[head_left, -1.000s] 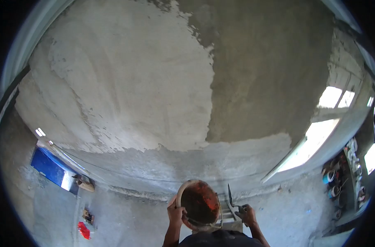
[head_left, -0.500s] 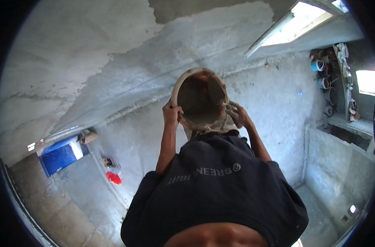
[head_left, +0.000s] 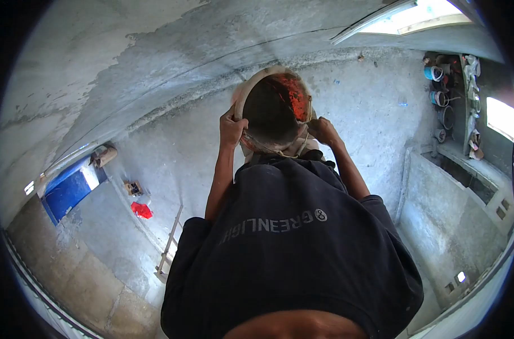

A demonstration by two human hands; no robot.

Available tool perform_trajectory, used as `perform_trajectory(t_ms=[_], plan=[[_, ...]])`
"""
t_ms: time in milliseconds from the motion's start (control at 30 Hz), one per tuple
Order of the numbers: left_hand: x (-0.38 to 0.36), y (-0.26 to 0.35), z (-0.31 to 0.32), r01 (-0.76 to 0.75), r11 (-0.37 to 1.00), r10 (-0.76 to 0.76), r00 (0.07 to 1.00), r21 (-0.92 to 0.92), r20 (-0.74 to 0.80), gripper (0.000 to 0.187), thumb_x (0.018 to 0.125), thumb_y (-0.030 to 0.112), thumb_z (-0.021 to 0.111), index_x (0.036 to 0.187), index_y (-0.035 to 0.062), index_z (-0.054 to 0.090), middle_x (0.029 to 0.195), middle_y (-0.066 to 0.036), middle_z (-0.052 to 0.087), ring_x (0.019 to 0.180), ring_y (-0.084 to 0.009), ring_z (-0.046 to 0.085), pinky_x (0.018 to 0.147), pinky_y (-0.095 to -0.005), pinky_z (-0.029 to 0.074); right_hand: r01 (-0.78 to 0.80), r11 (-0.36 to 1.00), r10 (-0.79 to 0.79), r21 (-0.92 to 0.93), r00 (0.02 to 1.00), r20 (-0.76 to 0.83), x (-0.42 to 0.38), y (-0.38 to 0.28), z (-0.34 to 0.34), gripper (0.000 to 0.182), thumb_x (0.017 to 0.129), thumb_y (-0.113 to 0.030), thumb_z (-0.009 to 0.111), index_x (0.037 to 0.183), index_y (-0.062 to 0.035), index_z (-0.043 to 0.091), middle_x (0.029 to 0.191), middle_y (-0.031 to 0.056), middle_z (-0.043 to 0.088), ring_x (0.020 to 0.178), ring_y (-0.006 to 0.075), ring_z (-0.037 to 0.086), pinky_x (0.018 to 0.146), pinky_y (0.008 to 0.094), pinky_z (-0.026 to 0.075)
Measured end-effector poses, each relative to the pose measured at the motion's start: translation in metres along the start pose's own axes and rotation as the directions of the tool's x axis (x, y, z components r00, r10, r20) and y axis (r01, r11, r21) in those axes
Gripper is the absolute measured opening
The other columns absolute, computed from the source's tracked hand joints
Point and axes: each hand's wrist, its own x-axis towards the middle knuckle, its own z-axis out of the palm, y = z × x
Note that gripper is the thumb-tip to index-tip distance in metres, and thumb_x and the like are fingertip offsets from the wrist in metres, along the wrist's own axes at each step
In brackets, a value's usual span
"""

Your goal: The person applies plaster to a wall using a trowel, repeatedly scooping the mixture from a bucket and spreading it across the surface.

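Observation:
A round bucket [head_left: 246, 107] with a pale, dirty rim is held up in front of the dark shirt. Inside lies dark grey material [head_left: 268, 113], and the inner wall at the right shows red-orange. At the bucket's left side, my left hand [head_left: 231, 131] is closed on the rim, thumb over the edge. My right hand [head_left: 323, 131] is closed at the right side, by the rim and a thin handle or cord; its exact hold is partly hidden.
Grey plastered walls surround me, with a bright opening [head_left: 418, 17] at upper right. Several buckets stand near a ledge [head_left: 477, 169] at right. At left are a blue panel [head_left: 70, 195], a red item [head_left: 141, 210] and a wooden frame [head_left: 169, 246].
The bucket and both hands have shifted upward in view, and more of the red-orange inner wall shows. My right hand's fingers look more tightly closed. The surroundings have shifted with the camera.

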Motion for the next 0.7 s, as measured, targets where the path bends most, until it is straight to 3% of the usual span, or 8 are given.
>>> perform_trajectory(t_ms=[100,167,200,300,400,533,600,700], plan=[[0.003,-0.004,0.002,-0.114,0.983,0.121,0.992,0.146,-0.045,0.049,0.059,-0.002,0.054,0.107,-0.0010,0.065,0.067,0.001,0.057,0.050,-0.0076,0.048,0.045,-0.0244,0.040,-0.039,0.998,0.039,-0.049,0.999,-0.002,0.000,-0.032,-0.022,0.018,0.078,-0.022,0.062,0.084,-0.0048,0.060,0.083,0.0191,0.064,0.078,0.0416,0.061,0.065,0.0484,0.048],[0.006,-0.010,0.000,-0.142,0.932,0.166,0.985,0.334,-0.044,0.059,0.060,0.002,0.053,0.118,-0.0014,0.059,0.078,-0.004,0.062,0.062,-0.0099,0.052,0.058,-0.0260,0.047,-0.254,0.950,0.263,-0.183,0.965,0.023,0.005,-0.041,-0.031,0.017,0.080,-0.021,0.059,0.085,-0.0049,0.058,0.086,0.0208,0.064,0.083,0.0416,0.061,0.066,0.0489,0.048],[0.006,-0.013,0.000,-0.140,0.934,0.162,0.986,0.329,-0.041,0.059,0.060,0.002,0.053,0.118,-0.0014,0.059,0.078,-0.004,0.062,0.062,-0.0099,0.052,0.058,-0.0260,0.047,-0.237,0.954,0.247,-0.186,0.969,0.031,0.007,-0.037,-0.030,0.017,0.080,-0.019,0.056,0.089,-0.0051,0.059,0.086,0.0213,0.064,0.083,0.0416,0.061,0.067,0.0490,0.049],[0.012,-0.024,-0.004,-0.093,0.899,0.155,0.981,0.428,-0.113,0.059,0.059,0.004,0.052,0.117,-0.0023,0.059,0.081,-0.010,0.064,0.065,-0.0168,0.058,0.066,-0.0310,0.050,-0.245,0.947,0.266,-0.206,0.961,0.081,0.009,-0.022,-0.021,0.016,0.079,-0.016,0.056,0.090,-0.0054,0.061,0.087,0.0211,0.064,0.083,0.0411,0.062,0.068,0.0488,0.050],[0.012,-0.022,-0.005,-0.131,0.883,0.261,0.935,0.451,-0.240,0.050,0.059,0.005,0.052,0.107,-0.0039,0.062,0.086,-0.018,0.067,0.081,-0.0329,0.064,0.075,-0.0376,0.049,-0.190,0.960,0.216,-0.207,0.970,0.109,0.010,-0.017,-0.016,0.016,0.076,-0.012,0.058,0.090,-0.0057,0.062,0.088,0.0212,0.064,0.085,0.0403,0.062,0.070,0.0483,0.051],[0.018,-0.030,-0.016,0.001,0.815,0.210,0.931,0.580,-0.297,0.037,0.060,0.007,0.055,0.094,-0.0054,0.064,0.078,-0.018,0.066,0.073,-0.0318,0.064,0.070,-0.0389,0.049,-0.217,0.960,0.239,-0.175,0.964,0.116,0.016,-0.014,-0.001,0.017,0.075,-0.012,0.059,0.090,-0.0058,0.064,0.088,0.0217,0.064,0.086,0.0397,0.062,0.070,0.0474,0.052],[0.025,-0.042,-0.025,0.104,0.880,0.060,0.944,0.464,-0.324,0.024,0.062,0.010,0.059,0.080,-0.0051,0.062,0.067,-0.013,0.062,0.062,-0.0249,0.061,0.061,-0.0374,0.047,-0.220,0.963,0.235,-0.155,0.968,0.086,0.014,-0.018,0.000,0.017,0.075,-0.012,0.060,0.090,-0.0064,0.064,0.088,0.0215,0.064,0.085,0.0397,0.062,0.069,0.0474,0.052],[0.032,-0.050,-0.030,0.049,0.934,0.054,0.960,0.353,-0.275,0.018,0.063,0.011,0.061,0.072,-0.0039,0.060,0.061,-0.007,0.058,0.055,-0.0158,0.054,0.052,-0.0337,0.043,-0.217,0.968,0.227,-0.124,0.971,0.077,0.011,-0.022,-0.008,0.017,0.075,-0.014,0.063,0.090,-0.0061,0.065,0.087,0.0215,0.064,0.084,0.0397,0.063,0.068,0.0472,0.052]])
